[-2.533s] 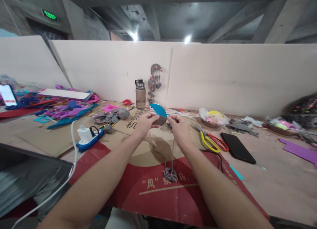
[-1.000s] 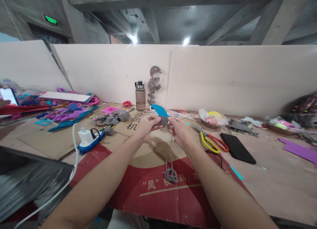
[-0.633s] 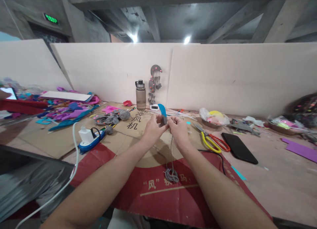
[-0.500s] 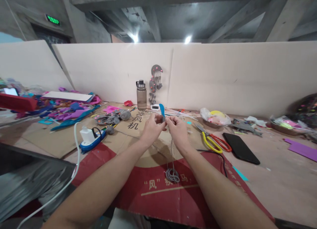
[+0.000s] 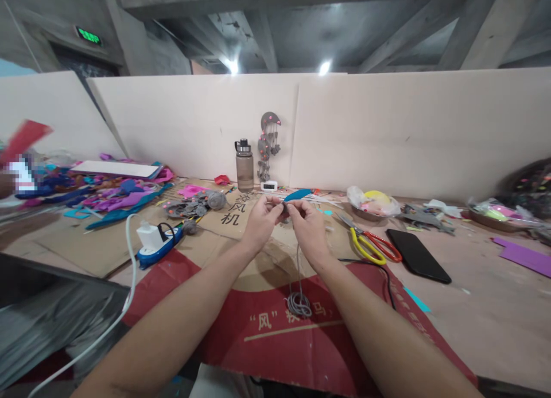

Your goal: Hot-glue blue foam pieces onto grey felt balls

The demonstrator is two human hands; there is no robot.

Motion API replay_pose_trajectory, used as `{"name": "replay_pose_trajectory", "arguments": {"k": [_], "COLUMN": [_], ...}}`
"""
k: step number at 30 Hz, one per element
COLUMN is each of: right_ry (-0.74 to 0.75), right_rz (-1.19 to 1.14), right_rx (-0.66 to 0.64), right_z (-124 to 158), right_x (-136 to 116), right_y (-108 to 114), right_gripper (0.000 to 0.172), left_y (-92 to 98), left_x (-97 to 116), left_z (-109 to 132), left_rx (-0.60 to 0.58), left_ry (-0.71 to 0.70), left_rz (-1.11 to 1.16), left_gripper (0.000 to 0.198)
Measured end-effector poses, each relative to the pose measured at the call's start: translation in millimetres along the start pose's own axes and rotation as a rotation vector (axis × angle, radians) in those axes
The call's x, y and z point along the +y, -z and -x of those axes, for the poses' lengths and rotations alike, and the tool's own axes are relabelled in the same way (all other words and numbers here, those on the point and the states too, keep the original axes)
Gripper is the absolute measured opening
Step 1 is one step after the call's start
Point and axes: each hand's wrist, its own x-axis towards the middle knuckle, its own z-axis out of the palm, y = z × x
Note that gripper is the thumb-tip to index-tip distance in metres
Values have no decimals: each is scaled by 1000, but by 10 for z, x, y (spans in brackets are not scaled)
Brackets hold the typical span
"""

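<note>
My left hand (image 5: 260, 219) and my right hand (image 5: 309, 225) are pinched close together over the cardboard. From their fingertips a narrow blue strip (image 5: 298, 195), like felt, sticks out to the right, behind the right fingers. Its lower end meets a small dark grey piece (image 5: 283, 210) at the left fingertips, mostly hidden by the fingers. Grey cord (image 5: 297, 254) hangs from my right fingers to a loose coil (image 5: 298, 304) on the red print. How cord and strip meet is hidden.
Scissors (image 5: 367, 242) and a black phone (image 5: 417, 256) lie right. A power strip (image 5: 160, 248) and grey felt pieces (image 5: 189, 206) are left. A bottle (image 5: 245, 170) stands behind. At the far left edge, a person's hand is near a red piece (image 5: 26, 139).
The blue strip has tipped from upright to lying towards the right. My fingertips have drawn closer together. At far left the red piece has risen and moved left.
</note>
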Motion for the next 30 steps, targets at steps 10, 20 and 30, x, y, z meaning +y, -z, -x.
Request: {"name": "replay_pose_trajectory", "arguments": {"k": [10,20,30], "right_ry": [165,234,106], "right_rz": [113,179,143], "right_rx": [-15,-43,55], "right_z": [28,63,23], "right_x": [61,16,-21], "right_y": [-15,-29,20], "right_gripper": [25,24,18], "left_y": [-31,-25,9], "left_x": [52,79,126], "left_z": [14,-4,-12], "left_rx": [48,138,152], "left_ry": [12,27,5], "left_rz": [37,104,144], "left_gripper": [22,18,14]}}
